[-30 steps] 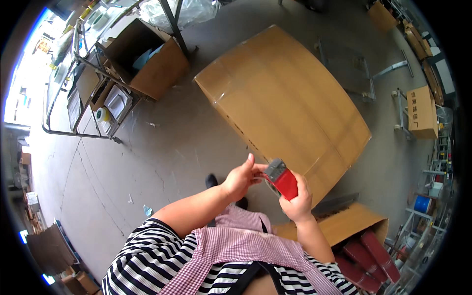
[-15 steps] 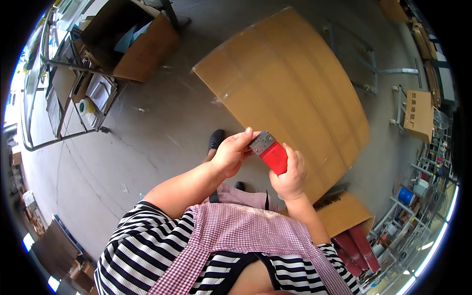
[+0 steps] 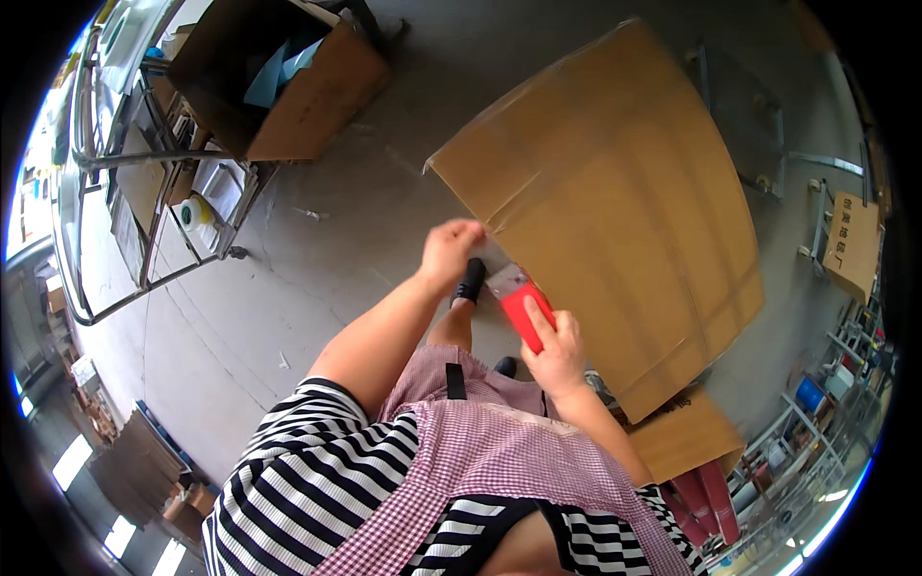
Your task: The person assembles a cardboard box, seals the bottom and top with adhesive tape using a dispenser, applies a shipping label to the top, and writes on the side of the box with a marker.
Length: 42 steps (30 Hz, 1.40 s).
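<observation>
My right hand (image 3: 560, 355) is wrapped round the red handle of a flat hand tool (image 3: 526, 309). The tool has a wide metal head with small rivets; its exact kind does not show. A thin grey strip (image 3: 493, 253), smeared by motion, runs from that head up to my left hand (image 3: 451, 252). The fingers of my left hand are pinched together at the strip's far end. Both hands are in the air in front of my checked apron (image 3: 514, 451), beside the near left edge of a large flat brown cardboard stack (image 3: 615, 211).
At upper left stands a metal-framed trolley (image 3: 125, 305) with papers and a white roll, beside an open carton (image 3: 317, 101). Another carton (image 3: 687, 437) with dark red pieces (image 3: 706, 499) is close on my right. A lettered box (image 3: 851, 248) sits at far right.
My left hand has moved up and away from the tool's head, and the grey strip now shows between them. My view has shifted, so the surroundings appear further right.
</observation>
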Tool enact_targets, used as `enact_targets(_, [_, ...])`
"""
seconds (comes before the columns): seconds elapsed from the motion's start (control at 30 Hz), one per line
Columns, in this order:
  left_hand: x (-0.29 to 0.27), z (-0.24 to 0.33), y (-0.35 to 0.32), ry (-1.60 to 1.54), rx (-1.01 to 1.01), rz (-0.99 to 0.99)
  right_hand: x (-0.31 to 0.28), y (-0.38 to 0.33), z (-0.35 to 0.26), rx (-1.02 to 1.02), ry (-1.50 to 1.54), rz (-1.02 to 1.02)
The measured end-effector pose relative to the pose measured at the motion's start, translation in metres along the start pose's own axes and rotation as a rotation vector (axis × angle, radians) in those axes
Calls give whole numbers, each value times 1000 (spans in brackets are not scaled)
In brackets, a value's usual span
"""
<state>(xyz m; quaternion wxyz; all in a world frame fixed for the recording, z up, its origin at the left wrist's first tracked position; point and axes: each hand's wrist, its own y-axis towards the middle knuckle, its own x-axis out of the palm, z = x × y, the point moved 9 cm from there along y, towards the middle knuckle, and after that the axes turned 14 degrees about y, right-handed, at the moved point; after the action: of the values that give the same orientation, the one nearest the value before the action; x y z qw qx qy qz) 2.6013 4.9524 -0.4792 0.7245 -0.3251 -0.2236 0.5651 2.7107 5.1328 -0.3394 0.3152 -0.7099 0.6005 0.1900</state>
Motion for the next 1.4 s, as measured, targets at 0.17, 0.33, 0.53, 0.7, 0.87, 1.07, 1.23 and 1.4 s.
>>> enact_targets(0.17, [-123, 21, 91, 460, 290, 635, -9, -67, 62, 208, -125, -89])
enact_targets(0.33, [-140, 23, 125, 681, 329, 680, -2, -95, 100, 368, -232, -175])
enact_targets(0.53, [-134, 2, 146, 578, 134, 564, 18, -81, 112, 502, -278, -259])
enact_targets(0.7, [-133, -49, 192, 329, 36, 451, 19, -75, 119, 531, -325, -281])
enact_targets(0.87, [-133, -46, 203, 740, 205, 654, 29, -75, 122, 493, -313, -269])
enact_targets(1.07, [-37, -60, 128, 195, 139, 625, 25, -78, 129, 471, -286, -261])
enact_targets(1.23, [71, -131, 74, 239, 179, 545, 25, -89, 140, 426, -303, -243])
enact_targets(1.4, [147, -180, 55, -192, -50, 341, 29, -106, 159, 399, -339, -325])
